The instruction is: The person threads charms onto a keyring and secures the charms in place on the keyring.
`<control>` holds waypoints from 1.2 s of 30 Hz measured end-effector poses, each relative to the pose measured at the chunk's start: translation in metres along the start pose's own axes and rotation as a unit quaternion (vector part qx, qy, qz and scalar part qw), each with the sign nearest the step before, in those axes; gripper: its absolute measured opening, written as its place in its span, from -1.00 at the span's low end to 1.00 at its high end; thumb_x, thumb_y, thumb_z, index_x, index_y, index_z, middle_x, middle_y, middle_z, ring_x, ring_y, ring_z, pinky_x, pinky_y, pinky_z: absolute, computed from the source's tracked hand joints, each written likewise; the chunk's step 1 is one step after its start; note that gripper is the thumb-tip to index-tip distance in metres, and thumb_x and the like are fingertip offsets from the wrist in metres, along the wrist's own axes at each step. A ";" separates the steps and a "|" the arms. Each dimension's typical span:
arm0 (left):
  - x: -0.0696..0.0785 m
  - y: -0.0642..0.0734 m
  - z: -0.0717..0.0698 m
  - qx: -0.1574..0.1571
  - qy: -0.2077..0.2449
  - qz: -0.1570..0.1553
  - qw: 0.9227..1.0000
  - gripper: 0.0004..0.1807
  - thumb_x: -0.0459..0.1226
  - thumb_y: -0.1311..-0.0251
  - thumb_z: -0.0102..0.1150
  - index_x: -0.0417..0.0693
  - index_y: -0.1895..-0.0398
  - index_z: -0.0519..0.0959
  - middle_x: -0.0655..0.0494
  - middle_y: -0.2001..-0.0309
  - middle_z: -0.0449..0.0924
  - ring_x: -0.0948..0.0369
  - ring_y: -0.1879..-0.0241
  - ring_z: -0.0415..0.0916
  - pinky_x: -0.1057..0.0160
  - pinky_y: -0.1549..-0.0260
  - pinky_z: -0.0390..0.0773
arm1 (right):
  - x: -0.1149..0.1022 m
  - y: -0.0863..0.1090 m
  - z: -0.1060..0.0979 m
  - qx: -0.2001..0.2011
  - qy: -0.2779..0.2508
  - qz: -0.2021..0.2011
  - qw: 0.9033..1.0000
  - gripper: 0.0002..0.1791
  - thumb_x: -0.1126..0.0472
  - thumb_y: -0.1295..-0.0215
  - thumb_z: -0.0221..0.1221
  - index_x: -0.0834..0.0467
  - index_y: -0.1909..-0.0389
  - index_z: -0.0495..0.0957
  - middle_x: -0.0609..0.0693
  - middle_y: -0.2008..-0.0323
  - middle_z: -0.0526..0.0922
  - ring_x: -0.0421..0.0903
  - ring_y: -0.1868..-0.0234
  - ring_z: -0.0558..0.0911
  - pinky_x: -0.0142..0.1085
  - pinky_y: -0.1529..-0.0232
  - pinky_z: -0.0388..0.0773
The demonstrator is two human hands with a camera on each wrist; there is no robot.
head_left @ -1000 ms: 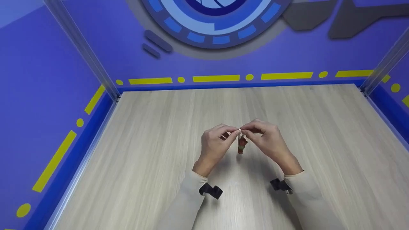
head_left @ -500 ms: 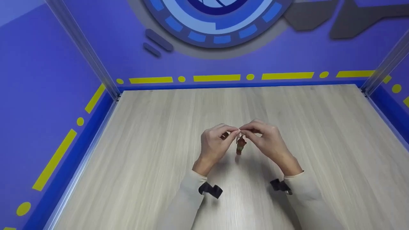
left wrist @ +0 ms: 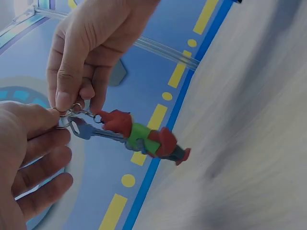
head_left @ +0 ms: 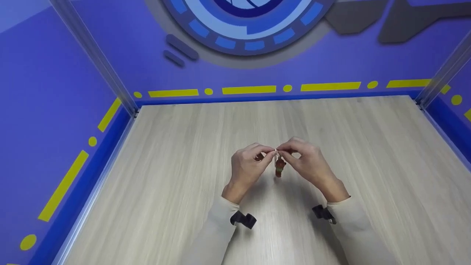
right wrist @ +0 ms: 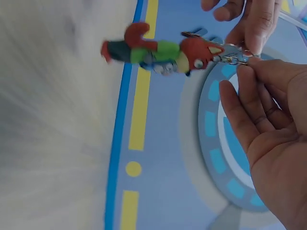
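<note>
Above the table, my left hand and right hand meet fingertip to fingertip. Both pinch a small metal key ring between thumb and finger. From it, on a short chain, hangs a fox figurine, red with a green top and dark legs. A key dangles beside the figurine. In the head view the fox figurine hangs between the hands, apart from the tabletop. Fingertips cover part of the ring, so whether its coil is spread cannot be told.
Underneath is a light wood-grain table. Blue-purple panels with yellow dashes stand behind it and on both sides, joined by metal corner posts. Black straps with small devices sit on both sleeves.
The hanging figurine swings slightly left, then back right. Both hands stay almost in place, with small fingertip shifts at the ring.
</note>
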State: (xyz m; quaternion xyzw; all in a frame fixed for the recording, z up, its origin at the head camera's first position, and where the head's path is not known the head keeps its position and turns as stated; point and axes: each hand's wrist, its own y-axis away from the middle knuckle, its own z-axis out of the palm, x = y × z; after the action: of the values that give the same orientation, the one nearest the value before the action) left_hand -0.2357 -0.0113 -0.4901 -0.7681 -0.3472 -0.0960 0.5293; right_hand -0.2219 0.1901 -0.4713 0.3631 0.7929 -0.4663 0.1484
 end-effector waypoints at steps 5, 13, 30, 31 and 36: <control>0.001 0.001 -0.003 -0.032 -0.033 0.005 0.999 -0.96 -0.31 -0.27 0.49 -0.04 0.34 0.81 0.24 0.38 0.77 0.35 0.49 0.64 0.46 0.42 0.59 | -0.001 0.000 0.001 -0.012 0.054 -0.038 0.998 -0.80 0.54 -0.23 0.42 0.20 0.25 0.77 -0.06 0.31 0.74 -0.15 0.28 0.72 -0.52 0.22 0.54; 0.002 -0.002 -0.003 0.002 0.078 -0.008 0.997 -0.94 -0.32 -0.31 0.48 -0.13 0.29 0.82 0.15 0.37 0.78 0.29 0.45 0.68 0.18 0.42 0.73 | -0.006 0.000 -0.001 0.018 -0.049 0.016 0.999 -0.74 0.55 -0.26 0.39 0.15 0.17 0.81 -0.04 0.25 0.77 -0.11 0.21 0.77 -0.44 0.10 0.66; 0.006 0.000 0.001 0.041 0.190 -0.067 0.979 -0.97 -0.43 -0.28 0.46 -0.19 0.25 0.81 0.09 0.30 0.80 0.16 0.43 0.72 0.16 0.41 0.75 | -0.006 0.000 0.000 0.037 -0.165 0.096 0.981 -0.82 0.52 -0.34 0.33 0.26 0.14 0.79 0.20 0.24 0.75 -0.07 0.23 0.75 -0.36 0.09 0.69; 0.006 0.000 0.001 0.037 0.184 -0.066 0.980 -0.96 -0.43 -0.28 0.46 -0.18 0.24 0.81 0.09 0.30 0.80 0.16 0.44 0.73 0.18 0.41 0.75 | -0.007 -0.001 0.000 0.036 -0.156 0.092 0.983 -0.82 0.52 -0.34 0.33 0.25 0.14 0.79 0.19 0.24 0.75 -0.08 0.21 0.75 -0.37 0.08 0.69; 0.004 -0.002 -0.001 0.005 0.096 -0.028 0.995 -0.97 -0.35 -0.32 0.46 -0.15 0.25 0.81 0.12 0.33 0.78 0.22 0.45 0.71 0.23 0.43 0.73 | -0.008 -0.001 -0.002 0.024 -0.058 0.045 0.997 -0.81 0.53 -0.31 0.36 0.21 0.18 0.79 0.03 0.25 0.77 -0.12 0.19 0.75 -0.45 0.08 0.65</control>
State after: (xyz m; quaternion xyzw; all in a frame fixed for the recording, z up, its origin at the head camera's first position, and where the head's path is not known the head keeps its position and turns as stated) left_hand -0.2332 -0.0098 -0.4863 -0.7428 -0.3165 -0.1824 0.5611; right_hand -0.2173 0.1879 -0.4650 0.3743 0.7544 -0.4985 0.2057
